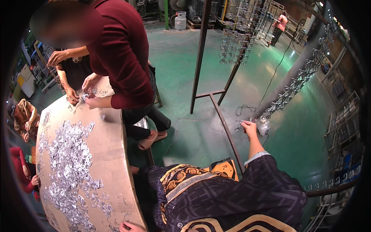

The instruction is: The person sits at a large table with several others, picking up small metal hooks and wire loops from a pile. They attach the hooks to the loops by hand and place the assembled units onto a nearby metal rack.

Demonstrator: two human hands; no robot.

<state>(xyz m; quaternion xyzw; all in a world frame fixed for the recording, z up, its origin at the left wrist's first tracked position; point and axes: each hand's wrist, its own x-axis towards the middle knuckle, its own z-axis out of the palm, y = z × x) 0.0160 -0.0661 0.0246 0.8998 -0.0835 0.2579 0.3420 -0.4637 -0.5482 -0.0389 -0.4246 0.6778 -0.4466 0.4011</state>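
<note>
My right hand (pixel 249 127) reaches out to the right, its fingers pinched on a small silver metal clip (pixel 240 121). Just beyond it, a long string of similar looped clips (pixel 291 87) runs up along a thick grey pole (pixel 284 79). At the lower edge, my left hand (pixel 132 227) rests at the cardboard-covered table (pixel 110 133), partly cut off. Its fingertips are drawn together beside thin wire hooks (pixel 125 214), and what they hold is too small to make out. A big heap of silver clips (pixel 71 158) covers the table's middle.
Across the table a person in a maroon top (pixel 125 50) handles clips with another person. More people sit along the left side. A dark metal frame (pixel 201 58) stands on the green floor, near hanging rows of clips (pixel 235 34). A grey gas cylinder (pixel 180 21) stands farther back.
</note>
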